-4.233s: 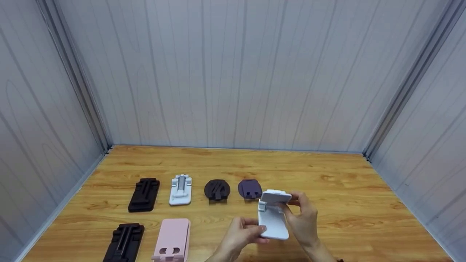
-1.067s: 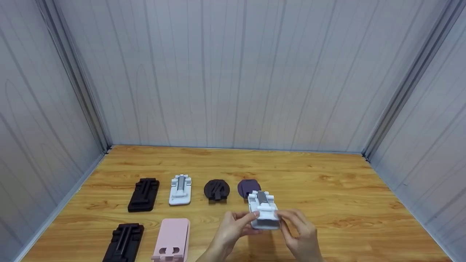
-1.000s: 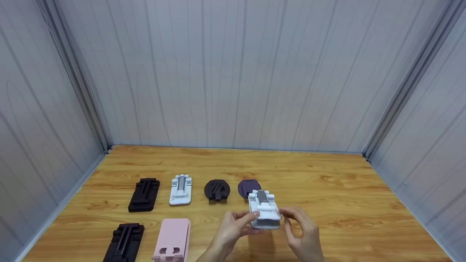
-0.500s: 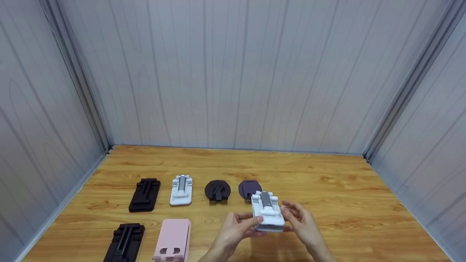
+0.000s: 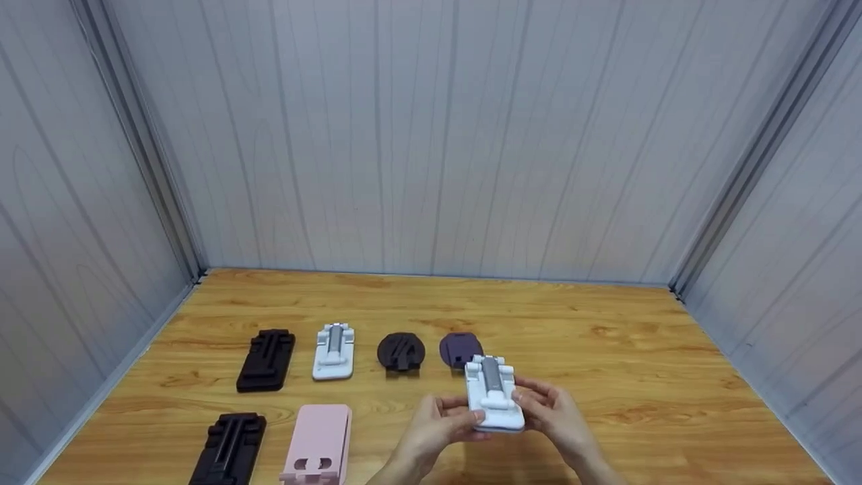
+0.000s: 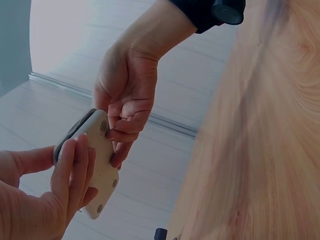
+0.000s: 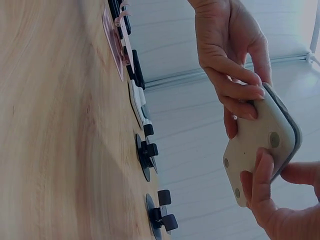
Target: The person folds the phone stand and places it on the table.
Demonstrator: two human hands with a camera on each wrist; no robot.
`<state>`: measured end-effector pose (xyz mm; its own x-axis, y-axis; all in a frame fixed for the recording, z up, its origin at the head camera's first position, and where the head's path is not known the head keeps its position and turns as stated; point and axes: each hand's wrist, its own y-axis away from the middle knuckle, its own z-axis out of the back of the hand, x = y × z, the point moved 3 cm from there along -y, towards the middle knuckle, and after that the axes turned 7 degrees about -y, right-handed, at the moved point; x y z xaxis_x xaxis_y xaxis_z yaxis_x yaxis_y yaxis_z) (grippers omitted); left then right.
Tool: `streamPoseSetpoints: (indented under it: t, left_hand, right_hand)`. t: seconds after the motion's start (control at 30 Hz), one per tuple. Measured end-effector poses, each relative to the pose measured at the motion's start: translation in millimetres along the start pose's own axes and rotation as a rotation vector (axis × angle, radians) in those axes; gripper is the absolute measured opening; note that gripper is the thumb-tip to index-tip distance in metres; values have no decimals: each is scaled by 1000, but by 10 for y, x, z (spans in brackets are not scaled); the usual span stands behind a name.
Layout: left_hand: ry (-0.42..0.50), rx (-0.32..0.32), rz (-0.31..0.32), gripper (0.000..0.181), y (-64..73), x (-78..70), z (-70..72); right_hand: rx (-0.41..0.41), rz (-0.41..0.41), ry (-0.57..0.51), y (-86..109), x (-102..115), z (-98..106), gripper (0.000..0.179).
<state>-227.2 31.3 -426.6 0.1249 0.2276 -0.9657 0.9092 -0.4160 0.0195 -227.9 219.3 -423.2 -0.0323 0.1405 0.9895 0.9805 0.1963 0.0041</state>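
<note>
A white folding phone stand (image 5: pixel 495 397) with a grey strip on its arm is held above the table, folded nearly flat. My left hand (image 5: pixel 434 431) grips its left edge, thumb on top and fingers beneath. At the right edge, my right hand (image 5: pixel 553 414) pinches it between thumb and fingers. The wrist views show the underside of the phone stand (image 6: pixel 102 165) with its round pads; fingers of the left hand (image 6: pixel 55 190) and the right hand (image 7: pixel 285 195) lie against it.
On the wooden table (image 5: pixel 606 350) lie two black phone stands (image 5: pixel 266 360), another white one (image 5: pixel 334 351), a pink one (image 5: pixel 316 441), a round black one (image 5: pixel 401 353) and a purple one (image 5: pixel 460 349). Pale panels (image 5: pixel 431 135) enclose the back and sides.
The white phone stand was unfolded, then turned over and folded down; its gap has closed. My right hand came away from its edge briefly and now grips it again.
</note>
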Motion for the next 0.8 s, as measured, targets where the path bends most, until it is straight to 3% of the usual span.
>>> streamPoseSetpoints:
  t: [0.43, 0.67, 0.8]
  left_hand:
    - [-134, -53, 62, 28, 9, 91, 106]
    - [-271, -74, 176, 26, 76, 200, 258]
    - [-331, -50, 165, 24, 143, 242, 356]
  right_hand:
    - [19, 30, 3, -49, -110, -83, 52]
    - [45, 28, 90, -45, -246, -181, 51]
    - [91, 39, 140, -62, -286, -235, 49]
